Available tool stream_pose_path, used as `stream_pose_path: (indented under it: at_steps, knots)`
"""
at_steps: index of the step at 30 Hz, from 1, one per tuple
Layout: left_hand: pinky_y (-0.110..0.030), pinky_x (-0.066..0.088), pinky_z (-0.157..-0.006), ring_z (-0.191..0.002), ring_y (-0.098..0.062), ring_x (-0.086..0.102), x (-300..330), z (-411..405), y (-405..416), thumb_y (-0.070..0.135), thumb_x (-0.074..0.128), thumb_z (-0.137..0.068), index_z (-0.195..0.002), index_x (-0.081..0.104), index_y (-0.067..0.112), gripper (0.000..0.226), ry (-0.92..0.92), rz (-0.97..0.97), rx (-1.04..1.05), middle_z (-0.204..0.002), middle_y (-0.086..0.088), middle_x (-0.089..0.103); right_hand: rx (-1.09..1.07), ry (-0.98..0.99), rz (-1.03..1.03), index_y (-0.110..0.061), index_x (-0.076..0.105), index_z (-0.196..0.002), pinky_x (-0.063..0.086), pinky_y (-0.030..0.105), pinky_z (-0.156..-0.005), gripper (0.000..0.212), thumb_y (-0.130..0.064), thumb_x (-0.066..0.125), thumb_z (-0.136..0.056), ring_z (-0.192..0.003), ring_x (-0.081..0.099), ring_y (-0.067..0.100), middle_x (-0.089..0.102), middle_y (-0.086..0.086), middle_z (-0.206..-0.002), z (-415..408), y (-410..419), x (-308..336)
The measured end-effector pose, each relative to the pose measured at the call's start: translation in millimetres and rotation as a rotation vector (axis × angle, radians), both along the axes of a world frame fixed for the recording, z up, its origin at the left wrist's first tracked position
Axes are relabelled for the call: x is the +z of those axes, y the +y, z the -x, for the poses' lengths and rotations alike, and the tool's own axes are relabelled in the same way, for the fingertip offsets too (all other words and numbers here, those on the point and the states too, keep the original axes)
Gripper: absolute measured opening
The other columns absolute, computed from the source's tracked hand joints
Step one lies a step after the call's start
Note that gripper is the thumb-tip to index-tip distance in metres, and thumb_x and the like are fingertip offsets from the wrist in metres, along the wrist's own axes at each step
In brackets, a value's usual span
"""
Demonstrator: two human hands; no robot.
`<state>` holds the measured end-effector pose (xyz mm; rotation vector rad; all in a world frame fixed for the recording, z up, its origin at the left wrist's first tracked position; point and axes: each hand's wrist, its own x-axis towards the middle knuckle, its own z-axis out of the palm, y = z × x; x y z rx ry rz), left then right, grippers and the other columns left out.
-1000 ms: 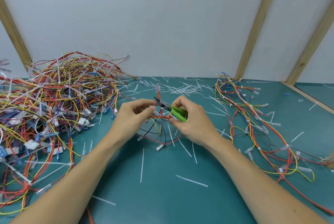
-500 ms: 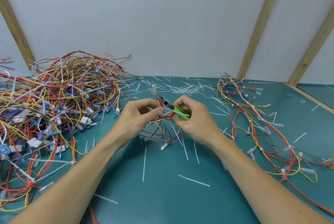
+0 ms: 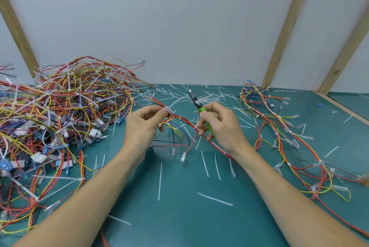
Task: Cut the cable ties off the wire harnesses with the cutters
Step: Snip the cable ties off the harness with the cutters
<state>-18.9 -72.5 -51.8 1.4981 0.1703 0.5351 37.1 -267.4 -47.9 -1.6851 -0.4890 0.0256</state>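
A big tangled pile of wire harnesses [image 3: 60, 119] covers the left of the teal worktop [image 3: 179, 216]. Mid-worktop, the left hand [image 3: 142, 125] pinches a red, yellow and blue harness [image 3: 175, 127] in curled fingers. The right hand [image 3: 218, 125] grips green-handled cutters [image 3: 199, 109], tips up. Half a second ago the cutters met the harness; now the hands are apart.

A workshop bench: a teal surface [image 3: 179, 226] strewn with cut ties [image 3: 214, 198], a wire harness heap [image 3: 60, 111] at its left, plain wood-framed panels [image 3: 179, 27] behind.
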Motion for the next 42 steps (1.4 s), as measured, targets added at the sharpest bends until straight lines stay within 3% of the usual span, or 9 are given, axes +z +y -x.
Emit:
stream_pose_path:
  at_steps: [5, 8, 12, 19, 22, 24, 28, 34, 42]
  knots:
    - [-0.018, 0.031, -0.043, -0.047, -0.008, 0.050, 1.0, 0.7, 3.3, 0.027, 0.079, -0.085, -0.077, 0.079, 0.023, 0.009, 0.000, 0.030, 0.050, -0.071, 0.005, 0.072, -0.044, -0.233, 0.064, -0.019, 0.063, -0.099, 0.054, 0.035, -0.075, 0.017, -0.033, 0.063, -0.089, -0.084, 0.071, 0.024, 0.074, 0.002, -0.093, 5.1, 0.0, 4.6]
    - [-0.019, 0.037, -0.044, -0.048, -0.008, 0.055, 0.8, 0.8, 2.0, 0.027, 0.080, -0.084, -0.075, 0.080, 0.027, 0.009, 0.013, -0.019, 0.017, -0.069, 0.005, 0.073, 0.111, -0.124, -0.098, -0.011, 0.055, -0.102, 0.048, 0.028, -0.063, 0.020, -0.030, 0.052, -0.094, -0.073, 0.064, 0.023, 0.077, 0.001, -0.111, 17.7, 10.0, 14.2]
    - [-0.021, 0.046, -0.048, -0.054, -0.004, 0.061, 0.8, 0.5, 1.2, 0.028, 0.081, -0.083, -0.079, 0.080, 0.019, 0.010, 0.036, -0.053, -0.028, -0.068, 0.003, 0.072, 0.270, -0.121, -0.086, -0.003, 0.047, -0.103, 0.044, 0.037, -0.062, 0.024, -0.027, 0.048, -0.096, -0.069, 0.059, 0.024, 0.077, -0.001, -0.118, 29.4, 19.4, 17.0]
    - [-0.021, 0.049, -0.052, -0.056, -0.004, 0.060, 3.4, -0.7, 6.7, 0.025, 0.078, -0.085, -0.077, 0.077, 0.018, 0.011, 0.080, 0.015, -0.026, -0.067, 0.006, 0.071, 0.262, -0.137, 0.065, -0.008, 0.053, -0.103, 0.045, 0.022, -0.064, 0.025, -0.030, 0.052, -0.092, -0.066, 0.060, 0.025, 0.080, -0.002, -0.102, 27.6, 17.6, 13.0]
    - [-0.020, 0.048, -0.054, -0.057, -0.012, 0.065, 1.6, -1.5, 5.1, 0.023, 0.077, -0.086, -0.074, 0.077, 0.019, 0.013, 0.055, 0.011, 0.016, -0.069, 0.002, 0.073, 0.283, -0.142, 0.260, -0.017, 0.058, -0.096, 0.044, 0.017, -0.059, 0.019, -0.034, 0.056, -0.089, -0.066, 0.067, 0.022, 0.075, -0.010, -0.076, 28.1, 17.9, 3.8]
    - [-0.021, 0.048, -0.055, -0.053, -0.016, 0.067, 0.6, -1.2, 4.2, 0.022, 0.076, -0.087, -0.071, 0.076, 0.021, 0.016, 0.032, 0.001, 0.030, -0.068, 0.002, 0.073, 0.280, -0.126, 0.242, -0.016, 0.060, -0.095, 0.045, 0.018, -0.060, 0.019, -0.034, 0.057, -0.088, -0.065, 0.070, 0.018, 0.071, -0.012, -0.070, 28.3, 20.1, -3.0]
    - [-0.023, 0.047, -0.056, -0.050, -0.018, 0.067, -0.2, -1.8, 5.5, 0.023, 0.076, -0.088, -0.075, 0.076, 0.022, 0.013, 0.010, 0.005, 0.076, -0.073, 0.004, 0.075, 0.087, -0.215, 0.046, -0.026, 0.064, -0.093, 0.052, 0.030, -0.064, 0.016, -0.039, 0.064, -0.084, -0.071, 0.071, 0.025, 0.073, -0.005, -0.093, 19.8, 17.7, 1.5]
    - [-0.017, 0.045, -0.050, -0.049, -0.016, 0.066, -0.6, -3.3, 6.7, 0.022, 0.077, -0.087, -0.079, 0.076, 0.019, 0.009, 0.002, 0.032, 0.091, -0.073, 0.004, 0.076, -0.359, -0.381, -0.184, -0.034, 0.060, -0.093, 0.055, 0.046, -0.077, 0.008, -0.038, 0.063, -0.088, -0.080, 0.067, 0.025, 0.068, -0.011, -0.088, 6.0, 4.9, 7.2]
    - [-0.025, 0.045, -0.058, -0.051, -0.010, 0.065, -1.2, -2.9, 4.5, 0.024, 0.078, -0.086, -0.083, 0.074, 0.019, 0.007, -0.011, 0.034, 0.095, -0.072, 0.006, 0.076, -0.199, -0.451, 0.365, -0.030, 0.069, -0.091, 0.058, 0.036, -0.075, 0.027, -0.051, 0.068, -0.073, -0.079, 0.070, 0.006, 0.073, -0.019, -0.081, 3.2, -1.3, -3.0]
